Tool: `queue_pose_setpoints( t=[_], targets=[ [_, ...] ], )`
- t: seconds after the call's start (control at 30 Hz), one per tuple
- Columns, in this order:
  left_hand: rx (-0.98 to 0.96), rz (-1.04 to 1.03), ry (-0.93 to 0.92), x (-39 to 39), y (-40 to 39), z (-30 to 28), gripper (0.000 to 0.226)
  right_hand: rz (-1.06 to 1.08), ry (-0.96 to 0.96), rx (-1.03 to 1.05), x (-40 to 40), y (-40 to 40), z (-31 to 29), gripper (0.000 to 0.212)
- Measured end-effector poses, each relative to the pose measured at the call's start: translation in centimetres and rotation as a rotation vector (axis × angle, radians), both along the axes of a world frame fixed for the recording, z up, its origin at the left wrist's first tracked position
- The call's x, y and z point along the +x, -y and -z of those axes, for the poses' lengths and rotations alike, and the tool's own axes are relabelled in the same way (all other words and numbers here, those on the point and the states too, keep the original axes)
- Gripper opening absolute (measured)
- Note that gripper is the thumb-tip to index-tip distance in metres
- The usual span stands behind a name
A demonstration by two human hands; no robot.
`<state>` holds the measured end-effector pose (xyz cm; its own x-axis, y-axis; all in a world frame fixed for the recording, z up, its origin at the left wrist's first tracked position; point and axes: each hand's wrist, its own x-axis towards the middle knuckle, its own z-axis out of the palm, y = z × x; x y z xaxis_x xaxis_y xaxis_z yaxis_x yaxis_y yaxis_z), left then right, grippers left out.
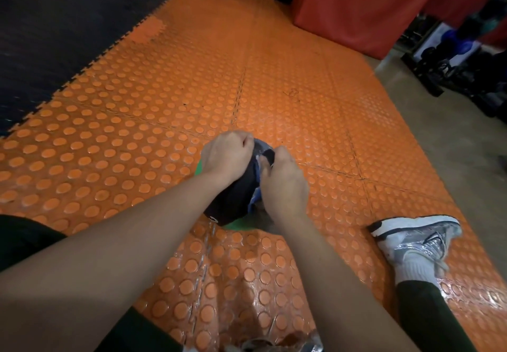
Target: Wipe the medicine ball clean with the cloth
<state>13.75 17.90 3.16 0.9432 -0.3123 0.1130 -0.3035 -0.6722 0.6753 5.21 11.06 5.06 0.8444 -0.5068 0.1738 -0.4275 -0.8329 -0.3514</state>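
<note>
Wiping is underway: the medicine ball [233, 195], black with green showing at its edges, sits on the orange studded mat [164, 99] between the person's legs. The left hand [225, 155] curls over the ball's top to steady it, fingers bent round it, while the right hand [282, 184] pinches the bluish cloth [255, 196] against the side. Probably best to hold the ball firm, then roll it bit by bit so the underside gets covered too.

both arms reach forward; left hand [226, 156] and right hand [284, 184] curled, gripping.
</note>
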Motion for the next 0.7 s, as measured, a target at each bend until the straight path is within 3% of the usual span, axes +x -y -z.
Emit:
queue_pose_setpoints(
  t=[0.17,0.5,0.7],
  targets=[
    [-0.015,0.023,0.032,-0.5,0.7,0.1,0.040,0.188,-0.058,0.149,2.6,3.7,-0.7,0.025],
    [0.028,0.012,-0.040,0.1,0.5,-0.5,0.036,-0.015,0.000,-0.003,0.3,-1.1,-0.2,0.027],
    [-0.014,0.041,0.035,-1.2,0.1,-0.2,0.039,0.163,-0.072,0.087,2.5,3.7,-0.7,0.026]
  ],
)
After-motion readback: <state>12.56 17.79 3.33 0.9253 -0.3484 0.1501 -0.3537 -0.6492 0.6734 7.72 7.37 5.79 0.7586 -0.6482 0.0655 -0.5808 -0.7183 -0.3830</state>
